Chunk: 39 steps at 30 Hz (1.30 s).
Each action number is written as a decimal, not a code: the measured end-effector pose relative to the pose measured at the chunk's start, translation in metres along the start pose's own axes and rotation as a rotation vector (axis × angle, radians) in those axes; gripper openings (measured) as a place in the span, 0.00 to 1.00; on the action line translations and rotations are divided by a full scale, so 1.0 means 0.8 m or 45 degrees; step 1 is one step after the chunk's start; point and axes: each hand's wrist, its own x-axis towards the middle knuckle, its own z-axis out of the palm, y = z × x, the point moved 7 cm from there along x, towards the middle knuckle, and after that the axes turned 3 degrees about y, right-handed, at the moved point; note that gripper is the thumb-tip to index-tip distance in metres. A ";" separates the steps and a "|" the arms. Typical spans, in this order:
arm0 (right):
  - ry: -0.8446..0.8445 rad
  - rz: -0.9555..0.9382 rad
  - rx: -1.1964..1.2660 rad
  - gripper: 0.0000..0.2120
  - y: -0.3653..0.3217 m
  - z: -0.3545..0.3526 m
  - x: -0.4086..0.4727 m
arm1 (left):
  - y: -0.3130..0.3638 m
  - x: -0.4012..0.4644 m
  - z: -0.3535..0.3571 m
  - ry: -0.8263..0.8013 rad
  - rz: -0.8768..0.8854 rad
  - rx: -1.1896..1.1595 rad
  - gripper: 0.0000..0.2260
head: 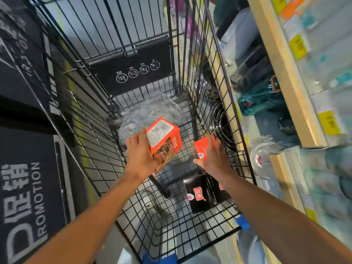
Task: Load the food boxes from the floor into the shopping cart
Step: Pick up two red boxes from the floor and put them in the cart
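A black wire shopping cart [91,119] stands in a store aisle, shelves [285,77] of goods along the right and a dark promotion sign [24,197] on the left. Both arms reach down into the basket. The left hand [140,157] has its grip wrapped round one side of an orange food box [163,137], held tilted above the wire floor. The right hand [212,159] grips a smaller orange box [203,148] close to the right wall. A black box [202,195] lies on the cart floor beneath, clear plastic wrap [150,109] farther in. Bare mesh shows between them.
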 end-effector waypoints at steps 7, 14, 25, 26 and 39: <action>-0.069 -0.032 0.061 0.60 0.016 -0.010 -0.013 | 0.007 -0.001 0.020 -0.210 -0.203 0.030 0.46; 0.038 -0.330 0.126 0.49 0.014 -0.051 -0.046 | 0.031 -0.010 0.068 -0.397 -0.319 0.038 0.39; 0.060 -0.393 0.241 0.40 0.035 -0.092 -0.071 | 0.078 -0.005 0.150 -0.733 -0.390 0.267 0.22; 0.060 -0.393 0.243 0.40 0.036 -0.093 -0.072 | 0.076 -0.004 0.157 -0.763 -0.405 0.295 0.27; 0.009 -0.307 0.171 0.40 0.054 -0.087 -0.066 | 0.080 -0.033 0.185 -0.870 -0.510 -0.334 0.37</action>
